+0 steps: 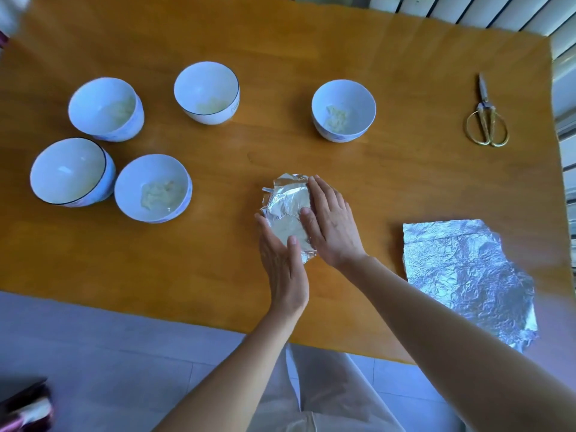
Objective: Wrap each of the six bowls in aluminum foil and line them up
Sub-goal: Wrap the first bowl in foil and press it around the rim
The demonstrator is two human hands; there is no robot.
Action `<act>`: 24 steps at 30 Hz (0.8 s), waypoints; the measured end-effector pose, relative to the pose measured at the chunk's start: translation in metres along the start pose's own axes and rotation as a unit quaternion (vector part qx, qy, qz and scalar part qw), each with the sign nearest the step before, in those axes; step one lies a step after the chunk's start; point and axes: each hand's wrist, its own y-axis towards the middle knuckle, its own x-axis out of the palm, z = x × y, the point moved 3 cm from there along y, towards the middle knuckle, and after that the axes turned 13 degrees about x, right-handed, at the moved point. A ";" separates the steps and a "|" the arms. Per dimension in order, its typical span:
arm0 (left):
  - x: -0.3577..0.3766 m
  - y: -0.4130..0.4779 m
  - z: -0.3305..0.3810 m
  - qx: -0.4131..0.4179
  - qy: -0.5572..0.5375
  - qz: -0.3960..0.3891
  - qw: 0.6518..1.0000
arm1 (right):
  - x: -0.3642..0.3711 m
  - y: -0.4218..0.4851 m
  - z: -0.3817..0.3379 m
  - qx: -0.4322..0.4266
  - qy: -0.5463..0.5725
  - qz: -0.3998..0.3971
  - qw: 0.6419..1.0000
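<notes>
The foil-wrapped bowl (285, 210) is pressed between the left hand (280, 260) and the right hand (332, 226). Fingers are laid straight and together against its sides (thumbs on top).

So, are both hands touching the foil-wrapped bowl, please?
Touching: the head view shows the left hand and right hand pressed against the foil-wrapped bowl.

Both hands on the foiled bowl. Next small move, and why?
Probably fold the loose foil edge at the far side down against the foil-covered bowl. The left hand and right hand press flat on it, yet that edge sticks up crumpled, so the wrap looks unfinished.
</notes>
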 end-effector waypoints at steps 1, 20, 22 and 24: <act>-0.002 0.000 -0.002 0.004 0.011 0.000 1.000 | 0.001 0.000 0.000 0.004 0.002 0.002 1.000; -0.044 0.058 -0.010 -0.155 -0.083 -0.084 0.981 | -0.018 -0.006 0.033 0.326 0.370 -0.189 0.849; -0.040 0.058 -0.010 -0.200 -0.103 -0.114 0.968 | -0.015 -0.009 0.032 0.339 0.408 -0.238 0.814; -0.036 0.056 -0.011 -0.256 -0.144 -0.126 0.948 | -0.015 -0.011 0.031 0.352 0.439 -0.236 0.793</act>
